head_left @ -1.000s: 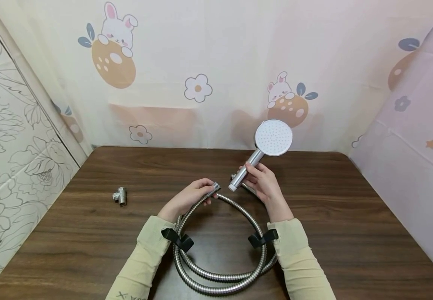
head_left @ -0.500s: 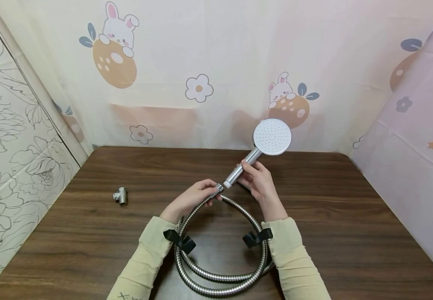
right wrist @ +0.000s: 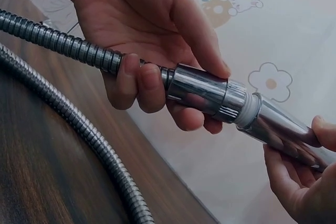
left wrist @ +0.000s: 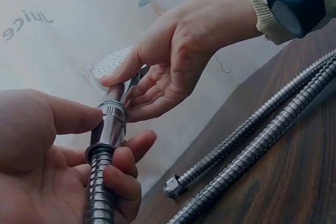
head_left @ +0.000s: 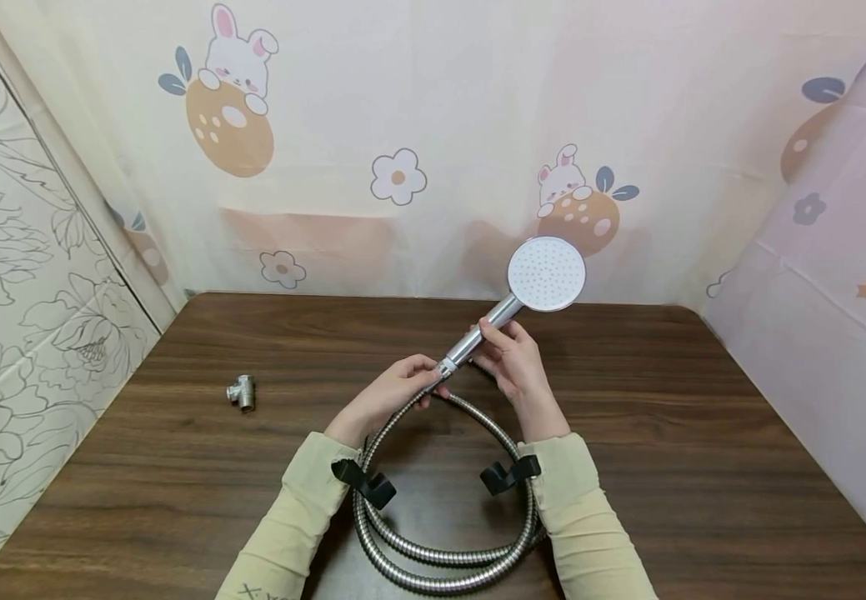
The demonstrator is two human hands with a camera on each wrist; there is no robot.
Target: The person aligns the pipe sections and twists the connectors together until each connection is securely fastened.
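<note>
The left hand (head_left: 376, 396) pinched the end fitting (right wrist: 200, 90) of the metal hose (head_left: 440, 586) against the white neck (right wrist: 249, 110) of the handheld shower head (head_left: 548, 274), whose handle (right wrist: 289, 132) the right hand (head_left: 524, 375) gripped, fitting and handle nearly in line.

Up at the head, one view looks forward and down over the surface (head_left: 665, 433); close in, the left-wrist view faces across toward the right hand (left wrist: 168, 59), the right-wrist view toward the left hand (right wrist: 149, 30), both catching the hose fitting (right wrist: 199, 88).
</note>
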